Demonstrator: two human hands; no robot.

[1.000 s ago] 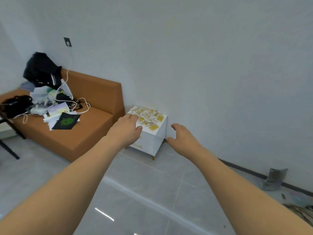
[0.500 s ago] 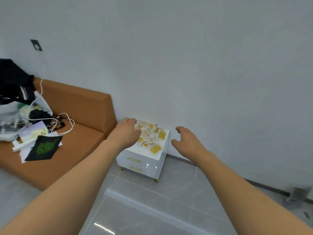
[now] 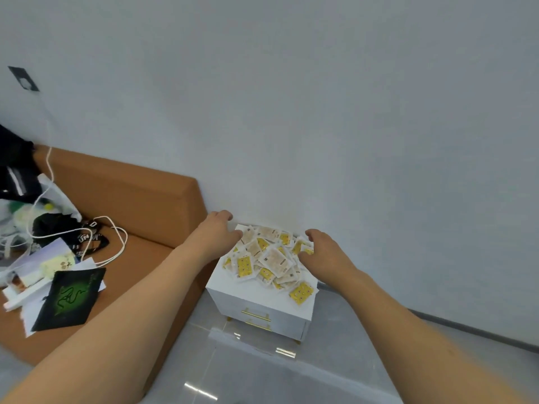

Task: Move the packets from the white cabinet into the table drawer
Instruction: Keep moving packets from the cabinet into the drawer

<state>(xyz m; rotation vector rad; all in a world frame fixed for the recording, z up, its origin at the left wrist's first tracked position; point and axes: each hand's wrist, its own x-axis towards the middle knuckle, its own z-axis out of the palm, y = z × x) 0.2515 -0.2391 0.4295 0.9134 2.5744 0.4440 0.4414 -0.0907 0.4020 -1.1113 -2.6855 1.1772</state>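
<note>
I stand in front of the white cabinet [image 3: 264,298], which sits against the wall just right of the orange sofa [image 3: 140,199]. The packets [image 3: 271,260] lie in a loose, overlapping heap on its top, bunched toward the far edge; one yellow packet [image 3: 302,292] lies apart near the right front corner.

My left hand [image 3: 217,237] is at the far left edge of the heap, my right hand [image 3: 323,252] at its right edge. I place one hand on each side because the heap is loose and flat: closing in from both flanks should gather many packets at once, where a single pinch would take only a few.

The fingers [image 3: 234,234] of my left hand are relaxed and slightly curled, touching the outer packets but gripping none. The right-hand fingers curl downward onto the packets at that side; whether they already pinch one I cannot tell.

No packet has left the cabinet top. The table drawer is not in view, so carrying follows the gathering.
</note>
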